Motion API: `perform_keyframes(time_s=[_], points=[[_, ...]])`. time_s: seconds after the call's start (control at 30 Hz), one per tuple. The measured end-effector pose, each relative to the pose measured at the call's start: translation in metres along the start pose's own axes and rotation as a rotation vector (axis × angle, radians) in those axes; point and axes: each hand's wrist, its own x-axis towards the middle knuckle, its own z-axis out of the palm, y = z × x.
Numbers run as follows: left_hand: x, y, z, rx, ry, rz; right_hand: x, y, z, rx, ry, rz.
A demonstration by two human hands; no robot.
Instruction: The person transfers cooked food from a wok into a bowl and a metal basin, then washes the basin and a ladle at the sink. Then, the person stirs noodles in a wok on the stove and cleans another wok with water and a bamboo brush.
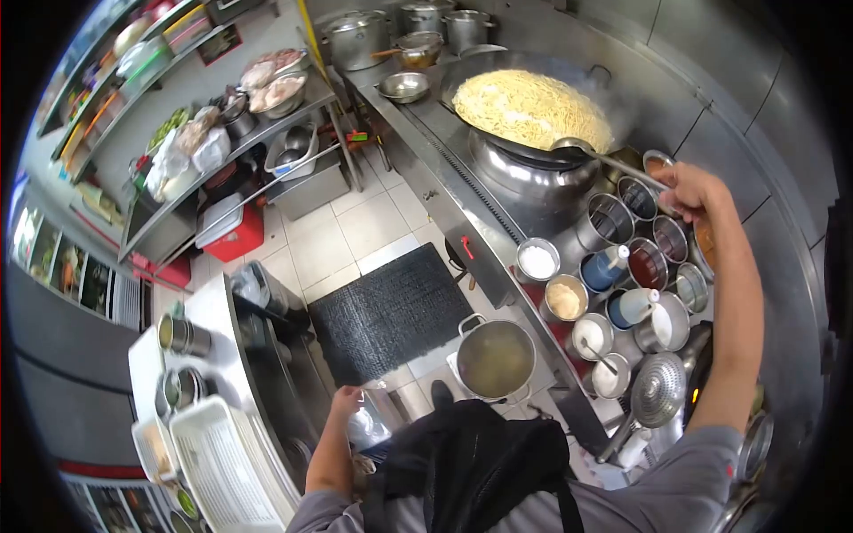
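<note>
pale yellow stringy noodles: heaped in the wide black wok; cooking looks under way, how near done we cannot tell.
long grey metal ladle: bowl at the wok's rim.
right hand: beside the wok, fingers closed round the ladle.
left hand: far from the wok, by a shiny silvery container; we can't tell its hold.

No text, label, brand, number or sign is showing legibly. The packages lining the wall shelves are appearing too small and blurred for reading. Between the counter's front edge and its wall side, two squeeze bottles are showing no readable lettering. A red mark on the right sleeve is appearing too tiny for deciphering.
</note>
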Motion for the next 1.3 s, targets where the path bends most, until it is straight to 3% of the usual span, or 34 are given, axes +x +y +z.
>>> perform_keyframes(time_s=[0.07,0.13,0.2,0.27,0.33,0.37,0.47,0.5,0.57,0.6,0.63,0.7,0.87,0.93,1.03,1.13,1.3], points=[[0.051,-0.036,-0.055,0.082,0.192,0.099,0.020,-0.041,-0.003,-0.151,0.062,-0.005],[0.052,-0.021,-0.085,-0.109,0.026,-0.064,0.065,-0.064,-0.002,-0.333,0.125,-0.120],[0.046,0.012,-0.083,-0.192,0.119,-0.260,0.139,-0.057,0.014,-0.360,0.172,-0.104],[0.061,0.037,-0.084,-0.145,0.083,-0.375,0.152,-0.105,0.025,-0.332,0.202,0.075],[0.095,0.064,-0.082,-0.085,0.021,-0.453,0.197,-0.109,0.041,-0.357,0.268,0.107],[0.114,0.076,-0.083,0.012,-0.020,-0.424,0.215,-0.109,0.049,-0.377,0.288,0.137],[0.205,0.138,-0.088,0.789,-0.377,0.120,0.262,-0.130,0.050,-0.417,0.343,0.195],[0.265,0.137,-0.083,0.823,-0.367,0.175,0.281,-0.137,0.047,-0.417,0.333,0.196],[0.305,0.186,-0.061,0.175,-0.226,0.060,0.293,-0.172,0.054,-0.387,0.276,0.262],[0.316,0.239,-0.044,0.156,-0.272,0.012,0.308,-0.177,0.062,-0.393,0.277,0.287],[0.340,0.259,-0.019,0.090,-0.180,0.035,0.328,-0.178,0.071,-0.396,0.293,0.314],[0.370,0.311,0.026,0.104,-0.253,0.138,0.362,-0.184,0.070,-0.382,0.282,0.392],[0.355,0.404,0.118,-0.014,-0.526,0.085,0.411,-0.203,0.052,-0.256,0.363,0.384],[0.358,0.409,0.136,-0.022,-0.590,0.052,0.433,-0.190,0.041,-0.246,0.438,0.334],[0.364,0.408,0.152,-0.024,-0.606,-0.017,0.439,-0.188,0.011,0.201,0.290,0.304],[0.371,0.419,0.156,0.001,-0.594,-0.057,0.441,-0.187,0.010,0.394,0.312,0.176],[0.380,0.452,0.173,-0.057,-0.567,-0.035,0.416,-0.199,0.018,0.402,0.248,0.110]])
